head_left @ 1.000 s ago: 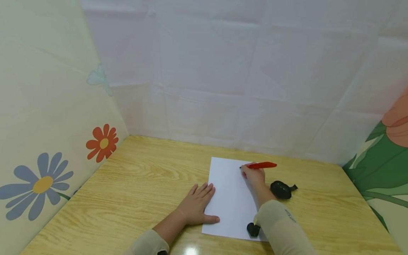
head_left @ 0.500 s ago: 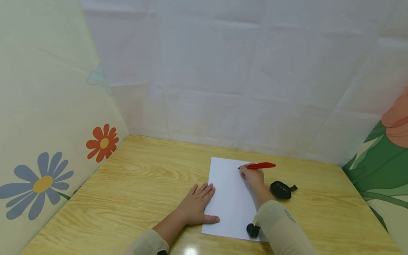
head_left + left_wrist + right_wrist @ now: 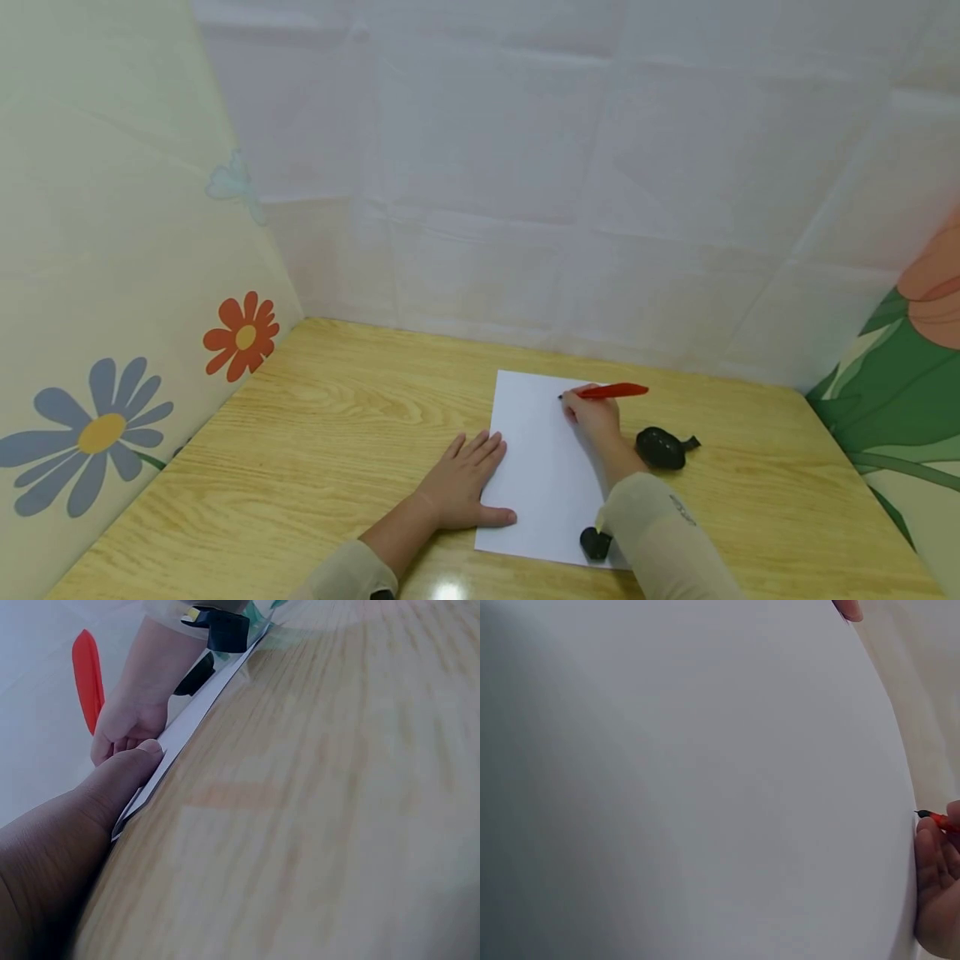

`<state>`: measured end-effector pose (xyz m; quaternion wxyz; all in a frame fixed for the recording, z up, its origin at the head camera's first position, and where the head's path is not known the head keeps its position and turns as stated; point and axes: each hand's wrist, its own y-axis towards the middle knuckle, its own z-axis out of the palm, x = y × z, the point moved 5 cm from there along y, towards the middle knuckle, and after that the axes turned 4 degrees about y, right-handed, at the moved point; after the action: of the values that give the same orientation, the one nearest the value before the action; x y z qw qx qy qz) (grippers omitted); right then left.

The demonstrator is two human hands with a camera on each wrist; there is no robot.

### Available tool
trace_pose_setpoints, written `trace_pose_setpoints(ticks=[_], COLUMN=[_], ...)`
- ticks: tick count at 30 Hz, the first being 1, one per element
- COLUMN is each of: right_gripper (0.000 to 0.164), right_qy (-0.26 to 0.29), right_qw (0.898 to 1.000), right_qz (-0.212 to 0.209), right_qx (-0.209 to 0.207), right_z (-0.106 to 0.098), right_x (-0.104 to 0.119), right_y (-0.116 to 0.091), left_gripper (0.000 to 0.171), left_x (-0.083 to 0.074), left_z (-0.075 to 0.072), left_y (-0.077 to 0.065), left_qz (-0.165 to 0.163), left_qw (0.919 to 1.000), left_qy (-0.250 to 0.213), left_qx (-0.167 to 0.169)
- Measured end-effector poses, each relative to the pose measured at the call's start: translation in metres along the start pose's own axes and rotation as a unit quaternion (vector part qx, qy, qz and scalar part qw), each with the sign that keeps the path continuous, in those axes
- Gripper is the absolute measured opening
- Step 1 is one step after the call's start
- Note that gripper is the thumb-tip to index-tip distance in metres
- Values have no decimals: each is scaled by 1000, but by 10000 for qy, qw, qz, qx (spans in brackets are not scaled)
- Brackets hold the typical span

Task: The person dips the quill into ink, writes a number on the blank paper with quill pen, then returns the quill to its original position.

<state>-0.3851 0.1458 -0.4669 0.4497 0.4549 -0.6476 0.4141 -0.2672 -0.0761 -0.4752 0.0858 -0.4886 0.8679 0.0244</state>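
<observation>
A plain white sheet of paper (image 3: pixel 528 467) lies on the wooden table (image 3: pixel 360 400). My left hand (image 3: pixel 467 487) rests flat across its left edge, fingers spread and thumb on the sheet. Near the top right of the paper my right hand (image 3: pixel 596 417) pinches a red pen (image 3: pixel 618 390) with a black tip and a broad, flattened rear end. The tip points left, close over the sheet. In the left wrist view the pen's red end (image 3: pixel 88 682) rises above the right hand (image 3: pixel 127 727). The right wrist view shows mostly blank paper (image 3: pixel 727 780), with the pen tip at the edge.
A glossy black oval object (image 3: pixel 660 447) with a short tail sits on the table right of the right forearm. A black device (image 3: pixel 596 543) hangs at the right cuff, over the paper's lower corner. A pale cloth wall (image 3: pixel 480 183) stands behind, with flower-printed cloth (image 3: pixel 101 433) at the sides.
My right hand and the red pen have shifted slightly left and down across the paper. The left hand and the sheet have stayed in place.
</observation>
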Motion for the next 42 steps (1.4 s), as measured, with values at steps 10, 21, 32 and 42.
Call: trace_pose_setpoints(ticks=[10,21,32,42], right_gripper=[14,14,10,10], right_qy=[-9,-32,24,205], right_qw=[10000,9999,9997,9994], right_qz=[25,24,-108,-102], right_qx=[71,120,198,241], right_z=[3,5,7,11], right_x=[-2,-2,0,-1], right_y=[1,0,-2,-5], left_gripper=[103,103,104,104], left_x=[0,1,0,1], left_z=[0,3,2,3], left_y=[0,1,1,2], left_qz=[-1,9,12,30], left_qw=[10000,10000,10000,10000], left_qy=[21,42,41,58], left_qx=[-11,8,-10,-45])
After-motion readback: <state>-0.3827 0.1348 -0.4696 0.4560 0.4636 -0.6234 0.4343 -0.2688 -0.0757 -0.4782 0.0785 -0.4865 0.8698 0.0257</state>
